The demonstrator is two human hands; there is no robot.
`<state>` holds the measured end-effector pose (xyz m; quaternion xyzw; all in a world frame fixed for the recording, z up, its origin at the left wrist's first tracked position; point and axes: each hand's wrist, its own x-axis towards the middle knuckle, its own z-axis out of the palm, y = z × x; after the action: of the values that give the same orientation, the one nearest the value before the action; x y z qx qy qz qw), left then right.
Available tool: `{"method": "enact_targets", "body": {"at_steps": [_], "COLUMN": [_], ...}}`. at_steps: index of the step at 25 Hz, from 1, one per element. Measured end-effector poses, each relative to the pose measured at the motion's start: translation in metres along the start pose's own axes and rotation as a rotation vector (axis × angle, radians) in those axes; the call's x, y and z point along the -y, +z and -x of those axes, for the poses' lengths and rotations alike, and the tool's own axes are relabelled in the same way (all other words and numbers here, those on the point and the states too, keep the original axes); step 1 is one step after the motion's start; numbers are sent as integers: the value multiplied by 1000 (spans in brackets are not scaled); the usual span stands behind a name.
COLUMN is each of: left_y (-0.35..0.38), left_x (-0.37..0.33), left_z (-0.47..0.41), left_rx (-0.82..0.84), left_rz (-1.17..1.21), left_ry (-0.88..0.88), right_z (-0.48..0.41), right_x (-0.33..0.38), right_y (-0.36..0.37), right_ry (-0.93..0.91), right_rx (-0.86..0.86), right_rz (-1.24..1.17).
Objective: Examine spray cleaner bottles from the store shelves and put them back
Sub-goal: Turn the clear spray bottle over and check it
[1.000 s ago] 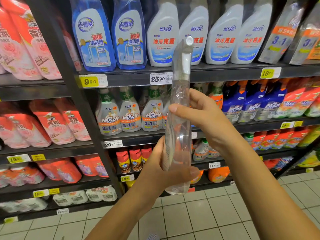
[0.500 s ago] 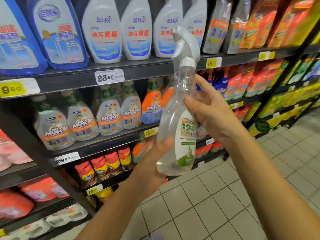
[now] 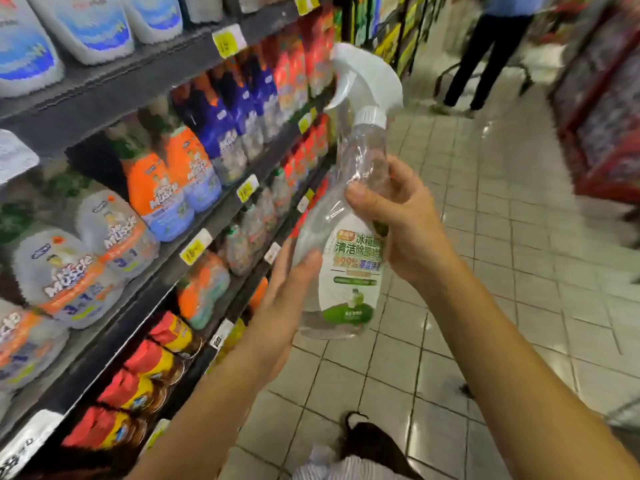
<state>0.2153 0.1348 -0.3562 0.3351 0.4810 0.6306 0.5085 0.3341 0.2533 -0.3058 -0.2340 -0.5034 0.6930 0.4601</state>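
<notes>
We hold a clear spray bottle (image 3: 353, 271) upright over the aisle floor, just beside the shelves (image 3: 104, 95). It has a white trigger head on top and a green and white label facing us. Its contents look clear, but we cannot tell the level. Our right hand (image 3: 408, 220) is wrapped round its upper body. Our left hand (image 3: 280, 306) grasps the lower side, thumb in front, fingers behind. Other cleaner bottles (image 3: 162, 181) fill the shelves.
</notes>
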Motion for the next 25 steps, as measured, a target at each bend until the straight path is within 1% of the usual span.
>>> {"method": "enact_targets", "body": {"at_steps": [2, 4, 5, 8, 11, 13, 15, 17, 22, 25], "left_y": [14, 34, 49, 98, 146, 186, 230, 272, 367, 415], "left_x": [8, 17, 23, 36, 56, 66, 78, 87, 115, 131], "left_z": [2, 5, 7, 20, 35, 49, 68, 87, 132, 155], "left_rx": [119, 229, 307, 472, 691, 826, 930, 1005, 1185, 1306], "left_rz": [-103, -159, -170, -199, -227, -247, -215, -175, -157, -173], "left_ry": [12, -62, -84, -80, -132, -162, -173, -192, -166, -164], "right_z": [28, 57, 75, 126, 185, 224, 263, 297, 386, 431], "right_x": [9, 21, 28, 53, 79, 96, 114, 133, 176, 193], "right_y": [-20, -41, -52, -85, -120, -144, -168, -190, -245, -266], "right_ry": [-14, -23, -34, -96, -164, -210, -244, -271, -331, -380], "right_rx": [-133, -256, -326, -520, -681, -777, -875, -929, -1055, -1189], "right_rz": [10, 21, 31, 90, 169, 168, 193, 235, 299, 335]}}
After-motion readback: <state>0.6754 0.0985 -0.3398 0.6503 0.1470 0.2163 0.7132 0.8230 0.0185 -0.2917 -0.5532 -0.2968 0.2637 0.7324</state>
